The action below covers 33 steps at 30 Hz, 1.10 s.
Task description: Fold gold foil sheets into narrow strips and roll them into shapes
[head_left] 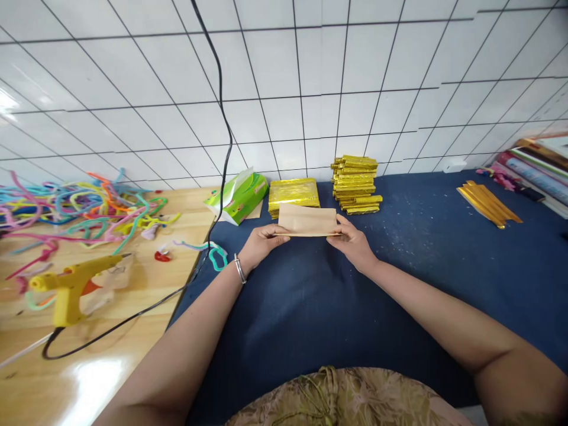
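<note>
Just beyond brown paper (307, 220), gold stacks (355, 183).

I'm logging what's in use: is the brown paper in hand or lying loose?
In hand: the left hand grips one end of the brown paper, the right hand the other.

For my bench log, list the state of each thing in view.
Brown paper: held at both ends, apparently folded.
Left hand: pinching the paper's left end.
Right hand: pinching its right end.
Yellow glue gun: lying on its side; power unclear.
Pipe cleaners: loose, tangled heap.
Taller gold stack: piled unevenly.
Lower gold stack: piled flat.
Gold strips: spread out, overlapping.
Books: stacked.
</note>
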Motion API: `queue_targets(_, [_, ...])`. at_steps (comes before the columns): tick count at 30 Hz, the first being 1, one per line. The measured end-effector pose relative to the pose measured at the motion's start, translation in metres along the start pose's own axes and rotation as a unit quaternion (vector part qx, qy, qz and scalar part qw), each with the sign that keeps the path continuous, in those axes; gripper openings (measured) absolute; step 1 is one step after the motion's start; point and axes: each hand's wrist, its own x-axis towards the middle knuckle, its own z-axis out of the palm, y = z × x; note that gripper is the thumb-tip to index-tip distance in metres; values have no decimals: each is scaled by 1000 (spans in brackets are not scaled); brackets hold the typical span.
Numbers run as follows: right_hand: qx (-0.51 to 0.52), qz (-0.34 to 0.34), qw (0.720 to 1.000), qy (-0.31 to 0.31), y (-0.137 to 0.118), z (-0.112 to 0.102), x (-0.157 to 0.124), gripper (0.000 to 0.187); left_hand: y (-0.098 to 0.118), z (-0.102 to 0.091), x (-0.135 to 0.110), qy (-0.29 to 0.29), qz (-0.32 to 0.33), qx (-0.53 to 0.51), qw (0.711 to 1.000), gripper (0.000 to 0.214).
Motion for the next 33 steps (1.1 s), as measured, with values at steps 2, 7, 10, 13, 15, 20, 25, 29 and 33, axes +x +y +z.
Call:
queue_targets(2, [-3,-6,1000,6,-1,0,1,16,1,1,1,-9,-1,9,1000,33])
queue_targets(7, [-53,-11,998,11,-1,0,6,14,-2,3,6,-21,-1,7,1000,33])
queue_targets(10, [-83,-9,997,6,0,-1,7,14,-5,3,9,-27,9,11,1000,31])
queue_targets(13, [-104,-15,994,-2,0,-1,6,15,-7,3,10,-34,12,19,999,31])
queue_targets(15, [-118,-18,993,-7,-1,0,7,15,-8,3,11,-36,11,25,999,33])
queue_targets(20, [-142,-23,989,-18,-3,1,10,16,-8,2,13,-43,9,37,998,40])
queue_targets(25, [-154,-38,987,-26,-2,1,11,20,-14,2,16,-40,26,66,997,40])
queue_targets(29, [-152,-42,987,-32,0,0,11,22,-17,1,17,-42,35,72,996,40])
queue_targets(33, [-154,-40,987,-33,-4,0,11,24,-13,0,15,-52,41,82,994,39])
